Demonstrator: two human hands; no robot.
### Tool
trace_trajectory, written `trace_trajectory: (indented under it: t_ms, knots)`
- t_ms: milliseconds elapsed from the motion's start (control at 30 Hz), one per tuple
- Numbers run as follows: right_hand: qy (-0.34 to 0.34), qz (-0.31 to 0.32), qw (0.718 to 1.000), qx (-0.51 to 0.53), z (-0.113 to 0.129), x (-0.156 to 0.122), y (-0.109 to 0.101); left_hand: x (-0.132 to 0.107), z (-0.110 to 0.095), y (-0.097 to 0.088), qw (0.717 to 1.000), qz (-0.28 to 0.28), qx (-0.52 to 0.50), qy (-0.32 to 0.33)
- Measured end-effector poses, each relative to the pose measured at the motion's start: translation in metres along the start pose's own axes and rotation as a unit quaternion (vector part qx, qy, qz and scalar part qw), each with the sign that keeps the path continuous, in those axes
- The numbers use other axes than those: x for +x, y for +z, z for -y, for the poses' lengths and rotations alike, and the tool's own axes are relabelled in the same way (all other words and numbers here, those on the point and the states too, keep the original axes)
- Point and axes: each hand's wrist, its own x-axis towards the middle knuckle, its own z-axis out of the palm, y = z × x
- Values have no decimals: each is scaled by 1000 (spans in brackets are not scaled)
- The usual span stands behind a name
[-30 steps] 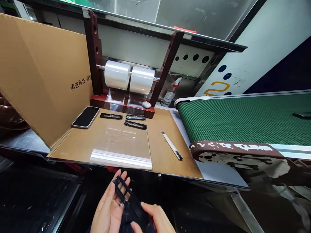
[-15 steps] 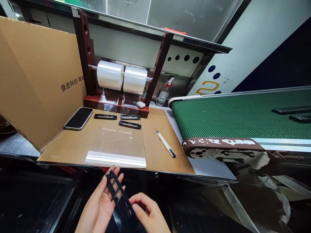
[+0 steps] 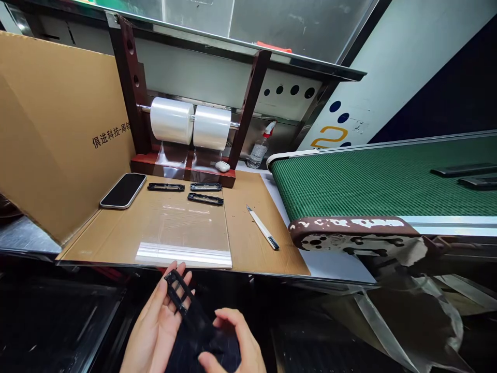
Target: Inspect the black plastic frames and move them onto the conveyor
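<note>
My left hand (image 3: pixel 157 316) holds a narrow black plastic frame (image 3: pixel 178 292) with a long slot, tilted below the table's front edge. The thumb lies along its edge and the fingers sit behind it, partly showing through the slot. The lower end of the frame blends into dark cloth and is hard to make out. Close by on the right, my right hand (image 3: pixel 236 342) has its thumb and curved fingers apart, with nothing visible between them. On the cardboard lie several similar black parts, one at the left (image 3: pixel 166 187) and another nearer the front (image 3: pixel 205 199).
A clear sheet (image 3: pixel 186 228) lies on the cardboard (image 3: pixel 248 259), with a white-handled craft knife (image 3: pixel 263 227) to its right. Behind are a phone (image 3: pixel 123 190), film rolls (image 3: pixel 171 120) and a spray bottle (image 3: pixel 261 147). A green conveyor belt (image 3: pixel 368 181) carrying black parts stands right.
My right hand's fingers have spread and its thumb has moved down, away from the black frame. The frame has shifted slightly left and down in my left hand. The view has shifted slightly.
</note>
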Motion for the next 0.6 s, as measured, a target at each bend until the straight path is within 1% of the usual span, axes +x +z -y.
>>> trace_trajectory:
  t_ms: [33, 100, 200, 267, 400, 467, 533, 600]
  knots:
    - [-30, -22, 999, -33, -2, -3, 4, 0, 1, 1, 1000, -5, -2, 1]
    - [-75, -42, 993, -81, -6, -6, 11, 2, 2, 2, 1000, -9, -1, 3]
    - [-107, -50, 987, -111, -11, -5, 16, 4, 5, 2, 1000, -9, 11, 22]
    - [-103, -49, 988, -106, -15, -5, 16, 5, 7, 1, 999, -9, 18, 38]
    - [-53, -26, 994, -88, -24, -7, 15, 5, 12, -3, 999, -18, 19, 39]
    - [-42, -9, 995, -87, -25, -8, 14, 6, 15, -7, 999, -18, 22, 44]
    - [-60, -3, 993, -104, -23, -5, 14, 7, 17, -9, 998, -22, 24, 48]
    - [-101, -2, 985, -143, -18, 0, 15, 9, 19, -11, 999, -35, 13, 38]
